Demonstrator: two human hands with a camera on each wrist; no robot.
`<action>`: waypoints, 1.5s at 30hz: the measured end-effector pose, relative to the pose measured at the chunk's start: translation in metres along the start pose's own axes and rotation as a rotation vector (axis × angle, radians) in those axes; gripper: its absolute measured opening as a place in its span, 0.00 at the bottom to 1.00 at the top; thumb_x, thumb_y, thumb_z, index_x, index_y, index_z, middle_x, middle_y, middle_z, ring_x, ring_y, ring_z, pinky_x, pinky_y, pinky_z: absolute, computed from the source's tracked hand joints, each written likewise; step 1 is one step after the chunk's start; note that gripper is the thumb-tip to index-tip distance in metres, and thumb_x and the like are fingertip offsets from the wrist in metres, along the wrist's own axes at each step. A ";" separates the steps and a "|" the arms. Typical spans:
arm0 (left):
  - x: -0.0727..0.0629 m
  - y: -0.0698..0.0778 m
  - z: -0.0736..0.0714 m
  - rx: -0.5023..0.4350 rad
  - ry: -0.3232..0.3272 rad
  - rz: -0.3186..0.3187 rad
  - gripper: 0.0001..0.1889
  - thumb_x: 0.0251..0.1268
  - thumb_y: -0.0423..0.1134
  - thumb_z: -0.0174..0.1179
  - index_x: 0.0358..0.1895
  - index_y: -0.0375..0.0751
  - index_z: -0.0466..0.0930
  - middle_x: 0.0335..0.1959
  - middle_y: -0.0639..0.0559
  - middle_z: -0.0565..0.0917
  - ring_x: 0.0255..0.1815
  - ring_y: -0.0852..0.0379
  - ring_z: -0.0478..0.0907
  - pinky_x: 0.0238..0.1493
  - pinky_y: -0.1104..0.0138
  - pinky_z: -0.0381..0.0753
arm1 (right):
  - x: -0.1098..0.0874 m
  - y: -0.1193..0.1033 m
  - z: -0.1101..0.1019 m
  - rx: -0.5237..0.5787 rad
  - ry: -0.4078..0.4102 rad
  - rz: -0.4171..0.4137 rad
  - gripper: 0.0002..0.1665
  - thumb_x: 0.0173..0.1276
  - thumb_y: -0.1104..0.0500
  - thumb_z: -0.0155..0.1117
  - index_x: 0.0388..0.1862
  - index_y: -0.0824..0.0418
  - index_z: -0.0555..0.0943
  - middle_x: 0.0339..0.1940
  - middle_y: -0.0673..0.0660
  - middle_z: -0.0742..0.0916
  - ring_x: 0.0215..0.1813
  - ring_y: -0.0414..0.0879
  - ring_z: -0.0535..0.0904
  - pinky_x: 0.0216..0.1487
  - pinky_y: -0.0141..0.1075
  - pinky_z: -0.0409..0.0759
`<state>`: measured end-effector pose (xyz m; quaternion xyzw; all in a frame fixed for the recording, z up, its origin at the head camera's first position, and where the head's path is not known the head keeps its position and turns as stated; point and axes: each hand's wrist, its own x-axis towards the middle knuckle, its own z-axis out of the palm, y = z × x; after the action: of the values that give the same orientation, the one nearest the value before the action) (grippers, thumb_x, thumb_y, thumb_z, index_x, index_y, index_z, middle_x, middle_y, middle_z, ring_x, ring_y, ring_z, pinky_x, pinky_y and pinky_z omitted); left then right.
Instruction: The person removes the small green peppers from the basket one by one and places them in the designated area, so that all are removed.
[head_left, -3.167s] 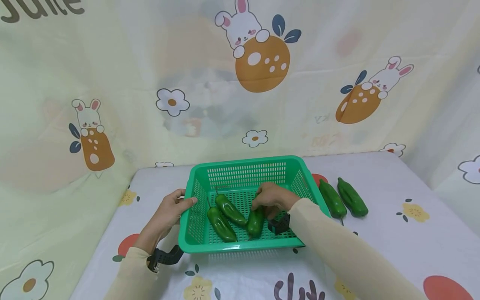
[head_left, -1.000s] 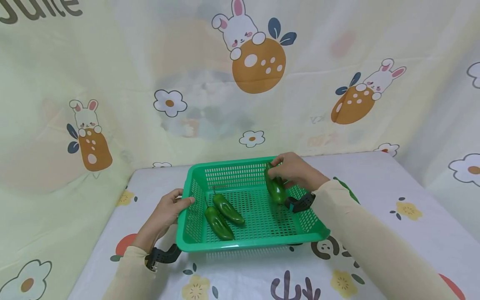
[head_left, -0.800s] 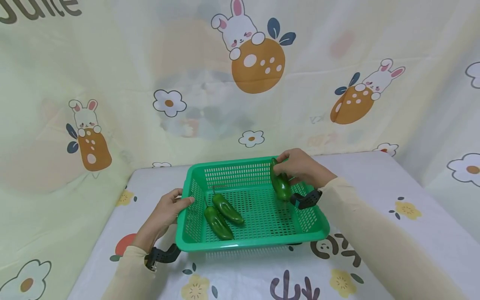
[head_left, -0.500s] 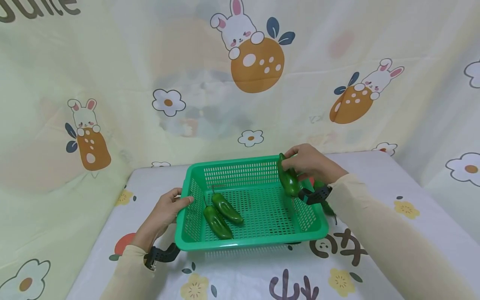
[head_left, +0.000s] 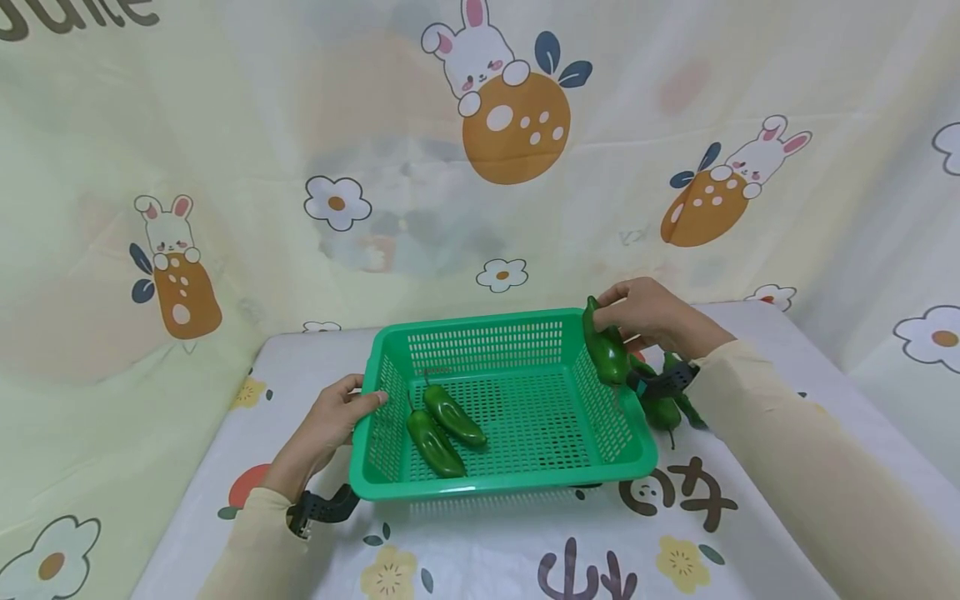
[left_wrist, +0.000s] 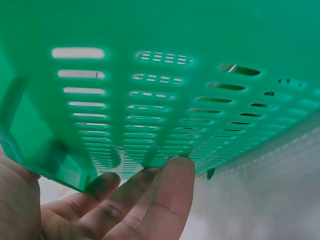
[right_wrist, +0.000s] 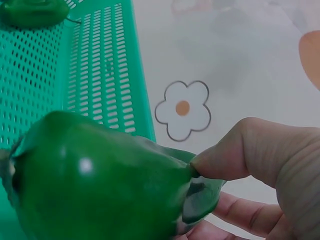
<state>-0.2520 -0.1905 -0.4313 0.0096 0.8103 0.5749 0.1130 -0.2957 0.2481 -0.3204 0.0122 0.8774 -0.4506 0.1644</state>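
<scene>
My left hand (head_left: 330, 429) grips the left side of a green perforated basket (head_left: 495, 486), thumb over the rim. In the left wrist view its fingers (left_wrist: 172, 195) lie against the outside of the slotted wall. With my right hand (head_left: 656, 321) I pinch a green pepper (head_left: 606, 354) by one end, and it overlaps the basket's right rim. The right wrist view shows this pepper (right_wrist: 110, 175) up close, thumb pressed on its narrower end. Two more peppers, one front (head_left: 435, 446) and one behind (head_left: 453, 415), lie side by side in the basket's left half.
To the basket's right, a pepper (head_left: 662, 412) and another pepper (head_left: 688, 411) lie on the patterned tablecloth (head_left: 480, 550), partly hidden by my right wrist and its black strap (head_left: 663, 381). A printed curtain (head_left: 420, 250) hangs behind the table.
My right hand has lifted the pepper from the basket's floor and carried it right and back to the right rim. My left hand keeps its grip; the basket has barely moved.
</scene>
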 end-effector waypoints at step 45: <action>0.000 0.002 -0.001 0.007 -0.004 -0.006 0.23 0.78 0.42 0.59 0.67 0.31 0.70 0.50 0.33 0.86 0.38 0.46 0.91 0.37 0.55 0.92 | -0.014 0.074 -0.063 -0.118 0.098 0.102 0.36 0.75 0.53 0.59 0.73 0.73 0.67 0.55 0.68 0.81 0.49 0.57 0.79 0.43 0.39 0.86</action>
<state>-0.2526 -0.1902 -0.4289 0.0087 0.8121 0.5718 0.1160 -0.2869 0.3435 -0.3405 0.0695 0.9076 -0.3881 0.1444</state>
